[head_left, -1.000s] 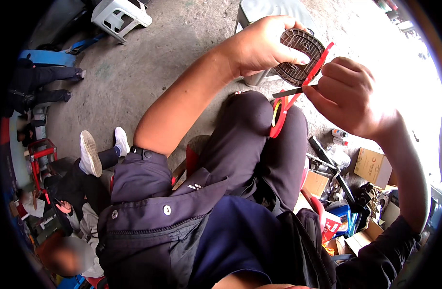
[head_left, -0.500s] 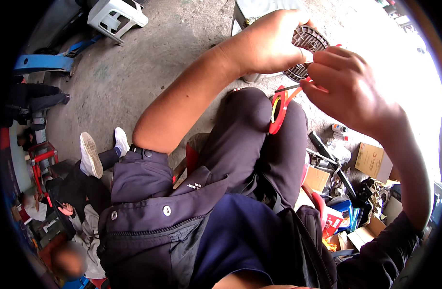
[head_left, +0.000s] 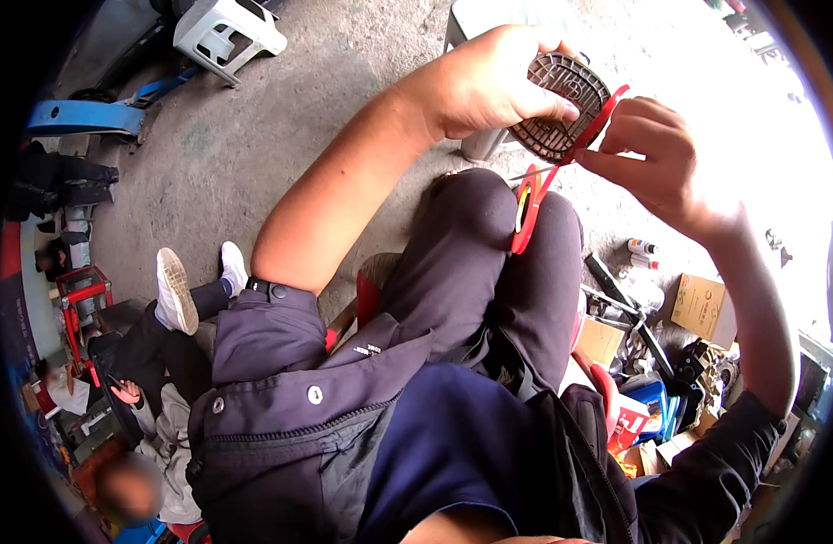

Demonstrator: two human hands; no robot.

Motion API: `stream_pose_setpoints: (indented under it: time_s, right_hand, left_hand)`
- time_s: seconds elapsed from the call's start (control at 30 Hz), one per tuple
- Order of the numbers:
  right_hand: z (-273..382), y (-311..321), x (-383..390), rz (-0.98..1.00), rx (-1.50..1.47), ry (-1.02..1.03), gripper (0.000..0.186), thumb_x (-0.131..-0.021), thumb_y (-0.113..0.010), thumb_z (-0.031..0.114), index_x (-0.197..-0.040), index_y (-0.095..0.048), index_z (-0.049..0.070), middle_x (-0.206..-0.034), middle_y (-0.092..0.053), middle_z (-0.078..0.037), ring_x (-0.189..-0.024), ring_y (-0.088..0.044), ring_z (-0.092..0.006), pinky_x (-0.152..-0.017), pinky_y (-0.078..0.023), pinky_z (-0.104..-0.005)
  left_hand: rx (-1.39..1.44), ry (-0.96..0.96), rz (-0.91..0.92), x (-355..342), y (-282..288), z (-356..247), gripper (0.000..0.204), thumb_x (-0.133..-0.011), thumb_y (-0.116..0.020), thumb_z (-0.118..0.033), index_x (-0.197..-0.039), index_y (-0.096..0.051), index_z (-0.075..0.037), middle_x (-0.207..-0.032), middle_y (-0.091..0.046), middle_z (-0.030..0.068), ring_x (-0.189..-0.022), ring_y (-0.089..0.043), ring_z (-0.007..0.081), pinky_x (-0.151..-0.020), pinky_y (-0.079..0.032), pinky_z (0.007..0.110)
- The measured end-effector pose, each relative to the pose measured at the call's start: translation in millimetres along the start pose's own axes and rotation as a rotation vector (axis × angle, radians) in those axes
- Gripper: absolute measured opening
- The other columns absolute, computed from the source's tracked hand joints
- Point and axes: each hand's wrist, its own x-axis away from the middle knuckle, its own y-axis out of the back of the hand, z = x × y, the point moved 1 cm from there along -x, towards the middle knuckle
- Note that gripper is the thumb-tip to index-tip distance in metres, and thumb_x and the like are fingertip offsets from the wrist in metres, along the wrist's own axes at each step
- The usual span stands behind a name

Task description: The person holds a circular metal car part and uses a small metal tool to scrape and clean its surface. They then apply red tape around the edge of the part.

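My left hand [head_left: 493, 82] grips an oval dark piece [head_left: 561, 77] with a ribbed grid face, the thumb lying across that face. A strip of red tape [head_left: 601, 116] runs along the piece's right rim, its upper end sticking out past the edge. Below, the strip leads to a roll of red tape [head_left: 528, 213] with a yellow inner ring, hanging in front of my knees. Closed, my right hand [head_left: 652, 159] pinches the tape at the lower rim. A thin metal tool [head_left: 536, 173] points left from under its fingers; how it is held is hidden.
A grey-white stool [head_left: 484, 140] stands behind the left hand, and a white one [head_left: 230, 36] at far left. To the right lie cardboard boxes [head_left: 702, 306], small bottles [head_left: 641, 247] and mixed parts. A person [head_left: 167, 431] sits at left, near a red frame [head_left: 82, 290].
The oval piece has shifted slightly left and shows more of its face. My right hand has moved down off its upper edge, uncovering the red strip along the rim.
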Motion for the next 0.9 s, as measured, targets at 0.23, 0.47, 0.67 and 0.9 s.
stream_pose_setpoints:
  time_s: [0.23,0.47,0.67,0.9]
  right_hand:
    - [22,-22,20,-0.143,0.070,0.022,0.026,-0.065,-0.070,0.005,-0.090,-0.067,-0.003,-0.080,-0.060,-0.009,-0.073,-0.061,-0.0228,-0.063,-0.051,-0.0344]
    - [22,-68,57,-0.672,-0.788,-0.828,0.015,-0.082,-0.068,-0.010,-0.094,-0.063,-0.001,-0.087,-0.060,-0.006,-0.083,-0.056,-0.0115,-0.074,-0.046,-0.0248]
    - [13,-118,42,-0.882,-1.054,-0.756,0.012,-0.086,-0.067,-0.008,-0.096,-0.065,-0.002,-0.089,-0.061,-0.006,-0.085,-0.056,-0.0105,-0.074,-0.046,-0.0228]
    - [15,-125,47,-0.924,-1.070,-0.705,0.012,-0.084,-0.066,-0.010,-0.094,-0.065,-0.003,-0.089,-0.062,-0.008,-0.086,-0.057,-0.0142,-0.076,-0.047,-0.0260]
  left_hand:
    - [0.195,-0.001,-0.090,5,18,10,0.036,-0.080,-0.070,0.005,-0.112,-0.055,0.009,-0.095,-0.067,0.0149,-0.083,-0.068,0.0186,-0.073,-0.058,0.029]
    - [0.472,0.000,-0.036,3,25,26,0.037,-0.082,-0.064,0.009,-0.117,-0.052,0.009,-0.099,-0.066,0.0156,-0.086,-0.069,0.0209,-0.079,-0.058,0.031]
    - [0.479,0.052,-0.026,5,27,33,0.037,-0.091,-0.052,0.005,-0.128,-0.047,0.003,-0.112,-0.064,0.0153,-0.098,-0.067,0.0203,-0.087,-0.057,0.031]
    - [0.575,0.130,-0.038,8,20,33,0.038,-0.092,-0.053,0.004,-0.129,-0.045,0.003,-0.111,-0.064,0.0145,-0.096,-0.068,0.0202,-0.084,-0.058,0.032]
